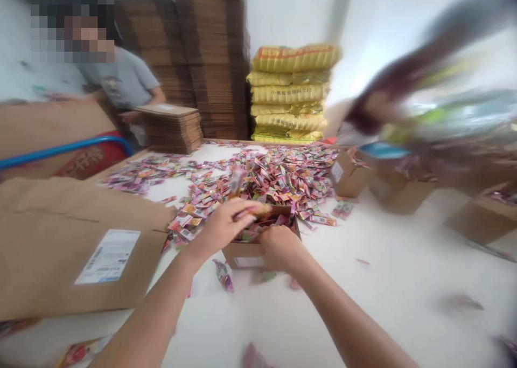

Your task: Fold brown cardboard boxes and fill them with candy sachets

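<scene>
- So the small open box [258, 238] sits right at the near edge of the big sachet pile [262, 179] on the white table [404, 282], I'd guess so packets only travel a short hop.
- My right hand [278, 248] is on the box's near rim, fingers curled together over the edge, probably to stop it sliding.
- My left hand [222, 225] hovers over the box opening, fingers pinched on a few sachets [252, 210]; it's blurry, can't count them.
- A stray packet [224, 275] lies just beside the box.
- Flat labelled carton [76, 244] on my left, a person [117, 77] behind it.
</scene>
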Tool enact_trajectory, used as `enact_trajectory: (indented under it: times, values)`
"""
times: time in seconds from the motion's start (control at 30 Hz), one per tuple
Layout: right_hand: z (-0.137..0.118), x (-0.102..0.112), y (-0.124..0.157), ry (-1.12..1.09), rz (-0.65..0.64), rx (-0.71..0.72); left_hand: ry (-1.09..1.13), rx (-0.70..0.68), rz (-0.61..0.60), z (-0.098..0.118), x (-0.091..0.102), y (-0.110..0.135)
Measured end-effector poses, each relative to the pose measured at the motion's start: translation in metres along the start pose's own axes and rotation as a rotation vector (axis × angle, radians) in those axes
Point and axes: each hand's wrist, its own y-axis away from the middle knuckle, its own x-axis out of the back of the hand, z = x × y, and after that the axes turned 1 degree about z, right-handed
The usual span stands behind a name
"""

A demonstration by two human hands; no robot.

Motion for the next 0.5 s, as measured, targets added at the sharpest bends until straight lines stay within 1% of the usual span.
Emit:
enact_trajectory:
  times: [0.03, 0.07, 0.1, 0.13, 0.17, 0.2, 0.27, 0.3, 0.33, 0.37, 0.4, 0.47, 0.5]
  values:
    - [0.0, -0.001, 0.001, 0.005, 0.012, -0.002, 0.005, -0.023, -0.188, 0.004, -0.006, -0.015]
    - [0.0, -0.001, 0.002, 0.007, 0.027, 0.002, 0.004, -0.025, -0.322, 0.005, -0.01, -0.027]
    - [0.001, -0.002, 0.004, 0.006, 0.048, 0.008, -0.002, -0.018, -0.391, 0.005, -0.011, -0.036]
    - [0.001, -0.002, 0.006, 0.001, 0.083, 0.018, 0.003, -0.008, -0.398, 0.003, -0.009, -0.042]
    - [0.002, -0.001, 0.008, -0.006, 0.133, 0.024, 0.028, 0.003, -0.359, 0.001, -0.003, -0.046]
    - [0.004, -0.001, 0.011, -0.015, 0.193, 0.022, 0.08, 0.014, -0.287, -0.001, 0.006, -0.047]
    - [0.006, 0.001, 0.015, -0.028, 0.312, -0.003, 0.215, 0.055, -0.059, -0.009, 0.023, -0.043]
    - [0.007, 0.002, 0.015, -0.032, 0.351, -0.011, 0.288, 0.099, 0.073, -0.017, 0.029, -0.038]
    - [0.008, 0.002, 0.014, -0.041, 0.362, -0.004, 0.354, 0.159, 0.198, -0.028, 0.031, -0.032]
    - [0.009, 0.003, 0.012, -0.065, 0.337, 0.024, 0.4, 0.226, 0.304, -0.042, 0.029, -0.025]
    - [0.009, 0.003, 0.009, -0.101, 0.278, 0.067, 0.44, 0.305, 0.385, -0.058, 0.024, -0.016]
    - [0.009, 0.001, 0.001, -0.171, 0.127, 0.123, 0.496, 0.458, 0.505, -0.094, 0.003, 0.005]
    - [0.008, 0.0, -0.002, -0.195, 0.073, 0.12, 0.51, 0.53, 0.549, -0.112, -0.01, 0.016]
